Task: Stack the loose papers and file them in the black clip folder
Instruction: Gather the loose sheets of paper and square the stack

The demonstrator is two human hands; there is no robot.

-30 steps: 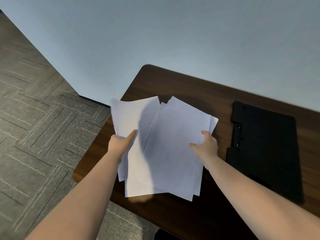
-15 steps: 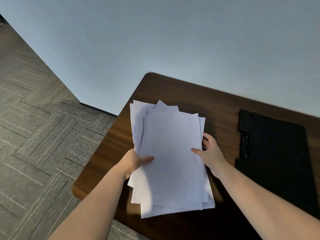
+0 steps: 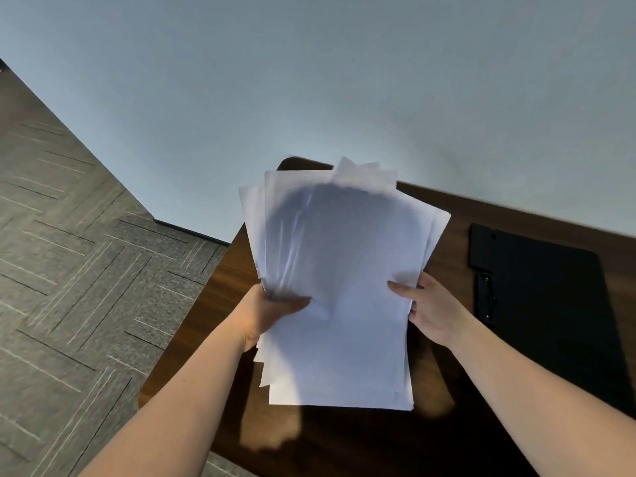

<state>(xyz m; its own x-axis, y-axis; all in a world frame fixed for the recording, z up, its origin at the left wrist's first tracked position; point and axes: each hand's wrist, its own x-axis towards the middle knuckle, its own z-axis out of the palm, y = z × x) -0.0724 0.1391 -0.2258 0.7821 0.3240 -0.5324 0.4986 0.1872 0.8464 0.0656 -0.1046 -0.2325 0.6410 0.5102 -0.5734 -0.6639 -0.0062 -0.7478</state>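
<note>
A sheaf of white papers (image 3: 344, 277) is held up above the dark wooden table (image 3: 444, 435), tilted toward me, its sheets unevenly fanned at the top and left edges. My left hand (image 3: 268, 311) grips the sheaf's left edge, thumb on top. My right hand (image 3: 430, 308) holds the right edge, thumb over the front sheet. The black clip folder (image 3: 540, 297) lies flat on the table to the right of my right hand, its metal clip (image 3: 486, 297) along its left side.
A pale blue wall (image 3: 309, 80) runs behind the table. Grey patterned carpet (image 3: 75, 270) lies to the left, below the table's rounded left corner. The table's near left edge crosses under my left forearm.
The spread sheets were pulled together into one sheaf and lifted higher off the table, tilting up toward me. Both hands moved closer together and kept hold of the edges.
</note>
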